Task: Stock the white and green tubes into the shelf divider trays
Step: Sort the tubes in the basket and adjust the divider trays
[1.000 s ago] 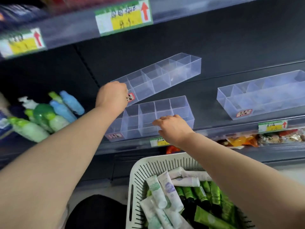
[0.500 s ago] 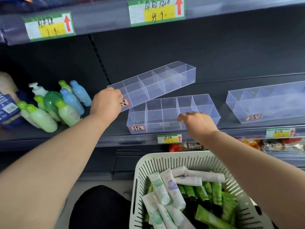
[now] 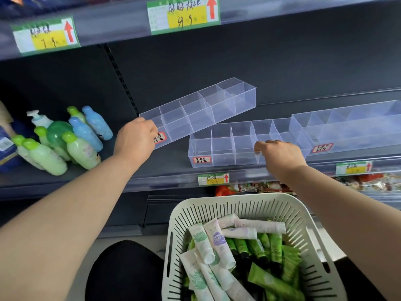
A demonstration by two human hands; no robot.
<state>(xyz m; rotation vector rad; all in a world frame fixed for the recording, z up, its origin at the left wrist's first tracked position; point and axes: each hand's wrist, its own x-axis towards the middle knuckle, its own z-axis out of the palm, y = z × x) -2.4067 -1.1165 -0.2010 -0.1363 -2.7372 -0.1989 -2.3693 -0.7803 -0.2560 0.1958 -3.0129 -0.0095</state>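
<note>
Three clear divider trays lie on the dark shelf, all without tubes. My left hand point(image 3: 136, 137) grips the near end of the rear tray point(image 3: 201, 109), which lies at an angle. My right hand point(image 3: 280, 157) grips the front wall of the middle tray point(image 3: 223, 146), whose right end touches the right tray point(image 3: 351, 131). Below, a white slotted basket point(image 3: 249, 205) holds several white tubes point(image 3: 217, 242) on the left and several green tubes point(image 3: 271, 253) on the right.
Green and blue lotion bottles point(image 3: 65, 140) lie on the shelf at the left. Price labels point(image 3: 213, 178) line the shelf's front edge, and an upper shelf with labels point(image 3: 183, 15) overhangs. Packaged snacks point(image 3: 260, 186) fill the shelf below.
The middle tray has slid right under my right hand until it meets the right tray. My left hand still holds the rear tray's end. The view has shifted.
</note>
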